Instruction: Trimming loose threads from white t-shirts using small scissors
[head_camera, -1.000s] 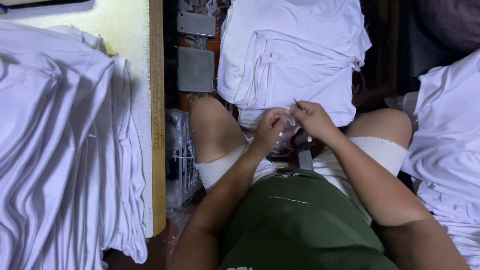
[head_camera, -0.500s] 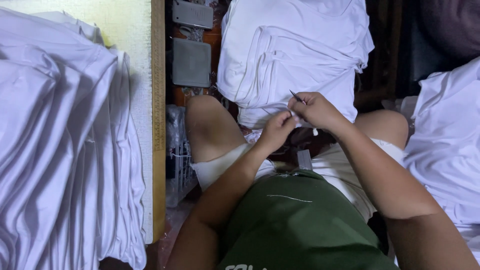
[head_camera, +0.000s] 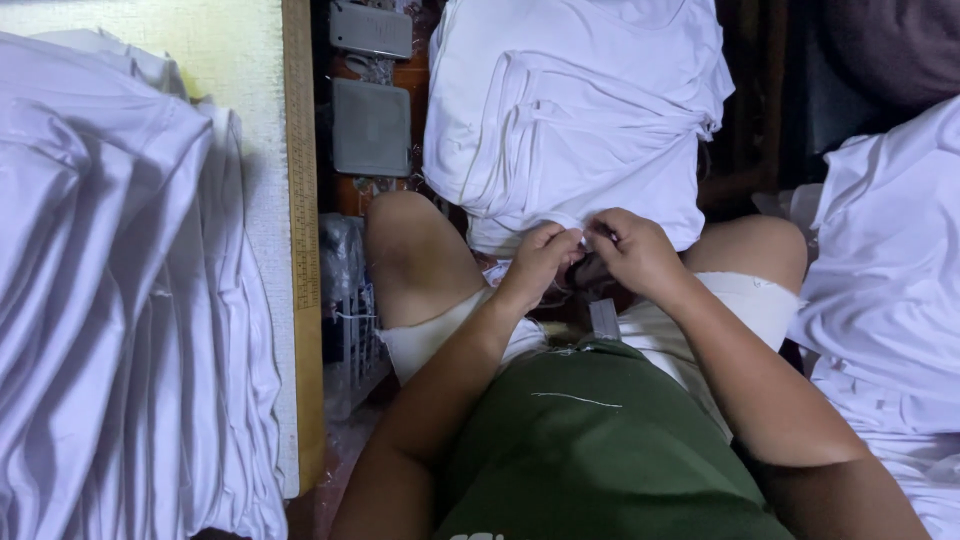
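My left hand and my right hand meet fingertip to fingertip above my lap, between my bare knees. Together they pinch a small white piece; it is too small to tell what it is. The pinch sits right at the lower edge of a pile of white garments in front of me. A short grey strip lies on my lap just below the hands, above my green shirt.
A yellow table on the left carries a spread stack of white shirts, with a ruler strip along its edge. Two grey boxes stand beyond my left knee. More white cloth lies to the right.
My hands have drawn closer together and dropped slightly toward the lap. A thin dark sliver that stuck up from my right fingers half a second ago no longer shows.
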